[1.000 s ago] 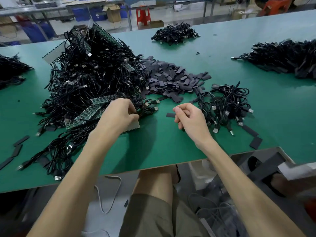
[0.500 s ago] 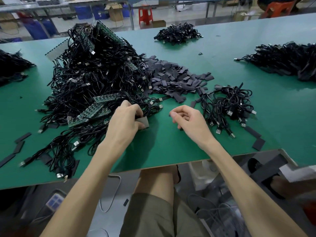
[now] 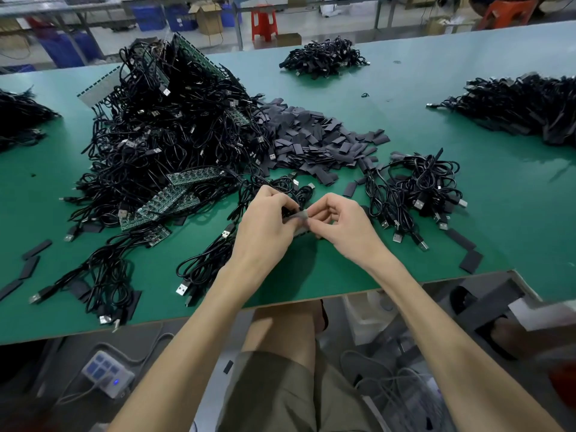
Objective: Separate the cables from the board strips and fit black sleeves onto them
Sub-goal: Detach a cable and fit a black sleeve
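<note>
At frame centre, your left hand (image 3: 265, 227) and right hand (image 3: 344, 227) each pinched the board strip (image 3: 301, 217); gentle bending should have spared its cables (image 3: 300, 194).

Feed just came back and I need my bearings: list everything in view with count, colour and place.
table: one, green, under everything
cable heaps: five, black; biggest left-centre, others far, right, left edge, near right
board strips: several, green, in the biggest heap
sleeves: many, black, piled centre; strays near both front corners
grey piece: one, above the table's front edge; sleeve or board unclear
stool: one, red, floor beyond table
power strip: one, white, floor under table
hands: two; left hand and right hand both pinch the grey piece
</note>
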Action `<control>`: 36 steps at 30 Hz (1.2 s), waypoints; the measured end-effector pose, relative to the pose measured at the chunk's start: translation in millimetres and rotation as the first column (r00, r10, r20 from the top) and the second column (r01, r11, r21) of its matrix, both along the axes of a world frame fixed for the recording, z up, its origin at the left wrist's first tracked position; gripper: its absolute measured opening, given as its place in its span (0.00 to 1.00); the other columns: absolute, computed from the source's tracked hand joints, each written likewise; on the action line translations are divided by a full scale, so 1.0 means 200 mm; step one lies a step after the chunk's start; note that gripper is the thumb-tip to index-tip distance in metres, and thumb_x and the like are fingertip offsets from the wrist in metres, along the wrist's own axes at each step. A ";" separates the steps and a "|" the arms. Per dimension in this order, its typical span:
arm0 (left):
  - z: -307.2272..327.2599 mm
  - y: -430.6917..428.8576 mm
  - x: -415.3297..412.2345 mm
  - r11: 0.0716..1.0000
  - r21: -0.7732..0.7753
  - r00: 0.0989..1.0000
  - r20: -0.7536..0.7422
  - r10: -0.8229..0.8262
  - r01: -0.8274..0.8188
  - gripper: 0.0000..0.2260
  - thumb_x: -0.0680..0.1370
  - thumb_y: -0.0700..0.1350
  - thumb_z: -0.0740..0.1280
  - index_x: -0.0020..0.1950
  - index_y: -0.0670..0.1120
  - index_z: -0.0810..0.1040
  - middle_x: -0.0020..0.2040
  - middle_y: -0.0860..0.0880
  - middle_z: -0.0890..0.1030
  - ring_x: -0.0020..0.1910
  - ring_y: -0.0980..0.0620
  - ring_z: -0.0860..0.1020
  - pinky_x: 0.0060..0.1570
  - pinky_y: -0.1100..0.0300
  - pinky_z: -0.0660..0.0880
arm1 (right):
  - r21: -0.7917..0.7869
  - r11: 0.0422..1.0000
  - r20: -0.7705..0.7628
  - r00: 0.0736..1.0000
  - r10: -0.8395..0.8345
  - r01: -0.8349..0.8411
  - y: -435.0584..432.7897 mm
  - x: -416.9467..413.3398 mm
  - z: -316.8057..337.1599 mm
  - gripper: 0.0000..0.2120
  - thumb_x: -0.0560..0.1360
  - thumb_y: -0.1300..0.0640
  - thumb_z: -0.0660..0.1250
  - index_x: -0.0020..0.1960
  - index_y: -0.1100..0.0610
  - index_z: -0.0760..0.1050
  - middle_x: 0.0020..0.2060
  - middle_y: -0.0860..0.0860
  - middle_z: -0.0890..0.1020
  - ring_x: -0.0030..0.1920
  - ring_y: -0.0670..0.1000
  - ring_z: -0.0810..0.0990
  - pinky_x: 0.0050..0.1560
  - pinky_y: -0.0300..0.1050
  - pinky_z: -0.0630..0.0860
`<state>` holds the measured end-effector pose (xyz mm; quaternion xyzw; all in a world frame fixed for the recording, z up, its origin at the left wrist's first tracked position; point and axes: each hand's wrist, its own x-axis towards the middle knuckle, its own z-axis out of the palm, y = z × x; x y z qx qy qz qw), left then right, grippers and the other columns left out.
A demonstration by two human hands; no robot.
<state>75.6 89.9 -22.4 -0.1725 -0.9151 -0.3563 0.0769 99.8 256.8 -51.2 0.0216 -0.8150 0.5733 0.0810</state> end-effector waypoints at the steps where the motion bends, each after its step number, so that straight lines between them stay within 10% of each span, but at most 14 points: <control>1: 0.00 0.00 0.00 1.000 0.008 1.000 0.015 0.006 -0.006 0.07 0.76 0.48 0.76 0.51 0.47 0.83 0.47 0.58 0.71 0.42 0.60 0.73 0.43 0.63 0.71 | 0.006 1.000 0.002 1.000 0.000 0.000 0.00 0.00 0.00 0.04 0.75 0.64 0.74 0.47 0.57 0.81 0.41 0.54 0.85 0.40 0.47 0.80 0.45 0.46 0.79; 13: 0.04 0.05 0.01 0.996 0.025 0.991 0.110 0.079 -0.082 0.10 0.77 0.47 0.74 0.39 0.55 0.77 0.51 0.51 0.74 0.45 0.55 0.74 0.45 0.60 0.68 | -0.005 1.000 0.022 1.000 -0.012 0.012 0.00 -0.01 -0.02 0.06 0.76 0.60 0.75 0.46 0.56 0.78 0.39 0.52 0.83 0.38 0.47 0.76 0.42 0.42 0.76; 36: -0.01 0.00 0.01 0.973 -0.117 0.979 -0.072 0.191 -0.199 0.06 0.78 0.49 0.71 0.46 0.47 0.79 0.51 0.49 0.75 0.49 0.46 0.77 0.54 0.49 0.75 | 0.005 0.987 -0.062 0.985 -0.159 0.159 -0.01 0.01 0.02 0.07 0.81 0.56 0.70 0.49 0.58 0.75 0.41 0.46 0.79 0.36 0.37 0.74 0.40 0.31 0.73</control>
